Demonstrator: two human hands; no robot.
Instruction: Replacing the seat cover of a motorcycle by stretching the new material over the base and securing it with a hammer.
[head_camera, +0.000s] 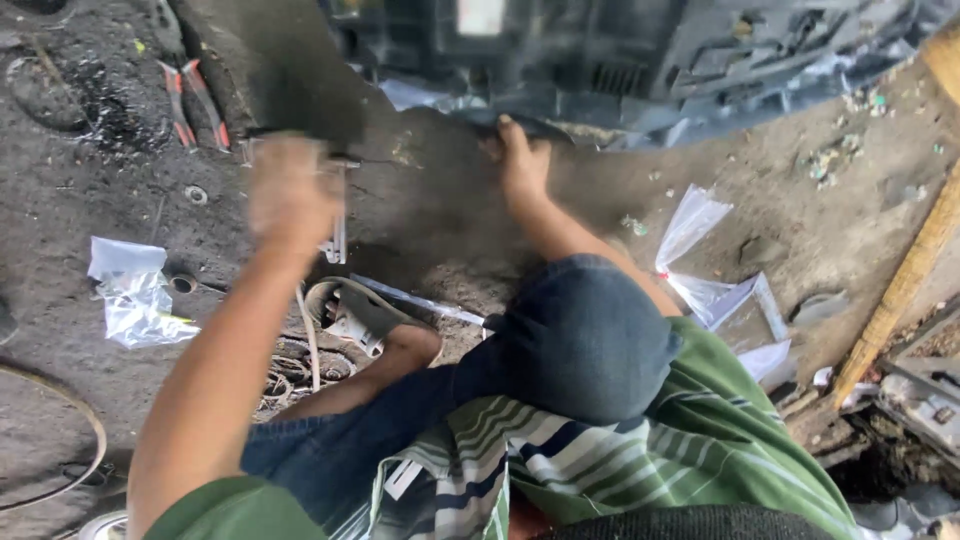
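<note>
My left hand (290, 190) is raised and blurred over the dirt floor, closed around a slim metal tool (338, 225) whose shaft points down. My right hand (522, 160) reaches forward past my bent knee in blue jeans (580, 335). Its fingers rest on the lower edge of a large black plastic panel (640, 60) that fills the top of the view. Whether the right hand grips the edge or only presses on it is unclear. My sandalled foot (372, 312) is planted between the two arms.
Red-handled pliers (195, 100) lie on the ground at the upper left, with a small washer (196, 194) below them. Clear plastic bags lie at the left (130, 295) and right (700, 235). A wooden stick (905, 280) slants along the right side. Coiled wire (300, 365) sits by my foot.
</note>
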